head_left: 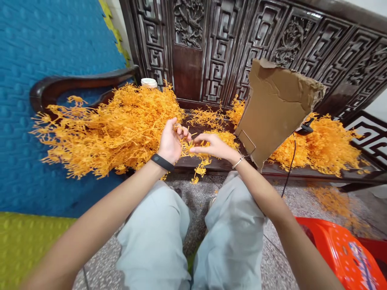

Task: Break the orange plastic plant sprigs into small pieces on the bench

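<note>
Orange branching plastic pieces lie in a large tangled pile [121,125] on the left of a dark wooden bench [217,164]. My left hand [171,143], with a black band on its wrist, is palm up with curled fingers around an orange piece, at the pile's right edge. Close to its right, my right hand [213,146] has thumb and fingers brought toward the same orange piece [186,147]; its fingertips appear to pinch a part of it. Smaller orange pieces [208,117] lie behind the hands, and a short strand [200,171] hangs over the bench's front edge.
A brown cardboard sheet [272,108] stands upright right of the hands, with a wire loop at its lower left. Beyond it are another orange pile [328,145] and a black cable [290,169]. A white lidded container [149,83] stands behind. A red stool [341,249] is at lower right.
</note>
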A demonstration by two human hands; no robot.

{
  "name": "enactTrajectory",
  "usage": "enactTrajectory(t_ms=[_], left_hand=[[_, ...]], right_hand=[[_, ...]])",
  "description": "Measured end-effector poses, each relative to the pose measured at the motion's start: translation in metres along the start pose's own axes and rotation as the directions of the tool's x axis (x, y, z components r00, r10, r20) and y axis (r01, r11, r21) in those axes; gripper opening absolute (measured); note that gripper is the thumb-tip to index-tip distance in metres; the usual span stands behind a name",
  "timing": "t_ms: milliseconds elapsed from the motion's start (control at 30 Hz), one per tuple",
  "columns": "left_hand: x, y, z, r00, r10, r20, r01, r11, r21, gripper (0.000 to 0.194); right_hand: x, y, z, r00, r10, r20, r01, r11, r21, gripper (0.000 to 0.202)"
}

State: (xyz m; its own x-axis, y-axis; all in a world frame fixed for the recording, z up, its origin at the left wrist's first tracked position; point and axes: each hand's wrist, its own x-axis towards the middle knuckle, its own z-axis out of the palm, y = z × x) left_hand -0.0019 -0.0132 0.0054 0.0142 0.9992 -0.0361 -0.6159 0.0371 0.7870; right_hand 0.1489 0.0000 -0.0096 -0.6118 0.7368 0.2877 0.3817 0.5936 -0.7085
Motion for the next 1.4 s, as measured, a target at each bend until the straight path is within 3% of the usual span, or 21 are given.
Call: enactTrajectory(t_ms=[233,533,767,900,1133,1267,1400], left_hand=[[0.0035,-0.0014,-0.006,0.995,0.087,-0.055,-0.088,0.996,-0.004,0.04],[0.0034,0.0011,-0.0041,0.986,0.12,-0.119,-0.125,0.991,-0.04,0.036],[0.003,0.0027,-0.004,0.986,0.112,-0.123,-0.119,0.991,-0.053,0.037],[0.0024,0.0046,-0.0045,0.987,0.106,-0.124,-0.114,0.992,-0.057,0.038],[-0.0011,0.0079,-0.0003,0.997,0.068,-0.032,-0.071,0.992,-0.104,0.042],[-0.0018,0.0078,0.0028,0.997,0.077,-0.005,-0.077,0.989,-0.125,0.044],[-0.0019,0.0077,0.0031,0.998,0.061,-0.025,-0.064,0.991,-0.116,0.045]], right_hand=[[0.0029,-0.004,0.0091,0.975,-0.125,-0.182,0.1,0.985,-0.14,0.026],[0.0017,-0.006,0.01,0.924,-0.103,-0.369,0.074,0.993,-0.091,0.02],[0.0017,-0.0098,0.0107,0.931,-0.165,-0.325,0.163,0.986,-0.034,0.018],[0.0035,-0.0084,0.0086,0.922,-0.113,-0.37,0.162,0.981,0.103,0.021],[0.0073,-0.0069,0.0092,0.918,0.07,-0.39,0.111,0.9,0.421,0.018],[0.0096,-0.0052,0.0091,0.902,0.134,-0.409,0.081,0.88,0.467,0.014],[0.011,-0.0002,0.0052,0.913,0.147,-0.381,0.022,0.914,0.405,0.015]])
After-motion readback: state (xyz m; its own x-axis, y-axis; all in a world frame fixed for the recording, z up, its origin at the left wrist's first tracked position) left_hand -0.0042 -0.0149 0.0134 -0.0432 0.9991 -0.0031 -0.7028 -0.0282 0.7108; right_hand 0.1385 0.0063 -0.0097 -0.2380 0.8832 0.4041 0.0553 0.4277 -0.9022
